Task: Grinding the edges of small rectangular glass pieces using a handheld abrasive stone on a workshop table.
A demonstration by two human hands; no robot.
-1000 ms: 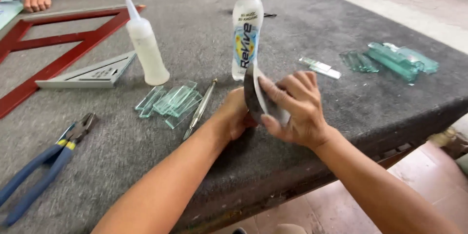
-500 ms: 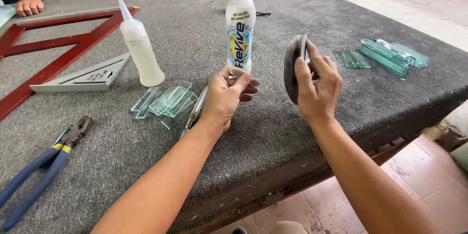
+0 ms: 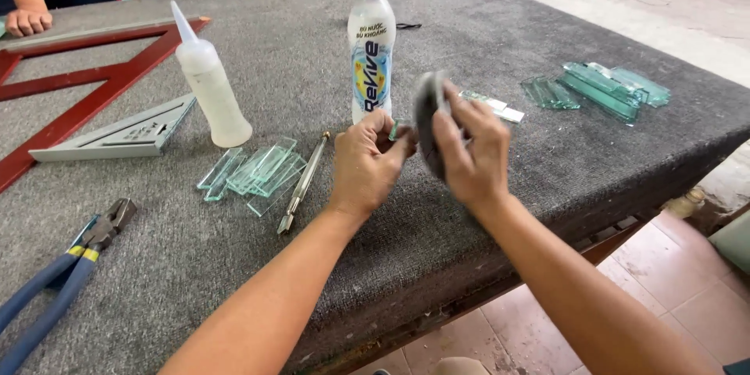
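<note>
At 12 o'clock from my hands stands a capped plastic drink bottle (image 3: 371, 51), upright, with white and pale liquid showing through it; I cannot tell how full it is. At 10 o'clock a white squeeze bottle (image 3: 211, 90) with a long pointed nozzle stands upright, its contents hidden by the cloudy wall.

My right hand (image 3: 467, 152) is raised just above the grey tabletop (image 3: 547, 187), its grip closed around a dark round stone (image 3: 426, 129) held on edge, fingers curled over the far side. My left hand (image 3: 371, 164) sits just beside it, knuckles up, fingertips pinched on a small glass strip (image 3: 394, 130) that meets the stone. Both forearms come in from 6 o'clock.

At 9 o'clock of my left hand lie a metal glass cutter (image 3: 303, 183) and a loose pile of glass strips (image 3: 254, 172). More glass pieces (image 3: 605, 87) lie at 2 o'clock, well apart. Blue-handled pliers (image 3: 58, 281) rest at 8 o'clock.
</note>
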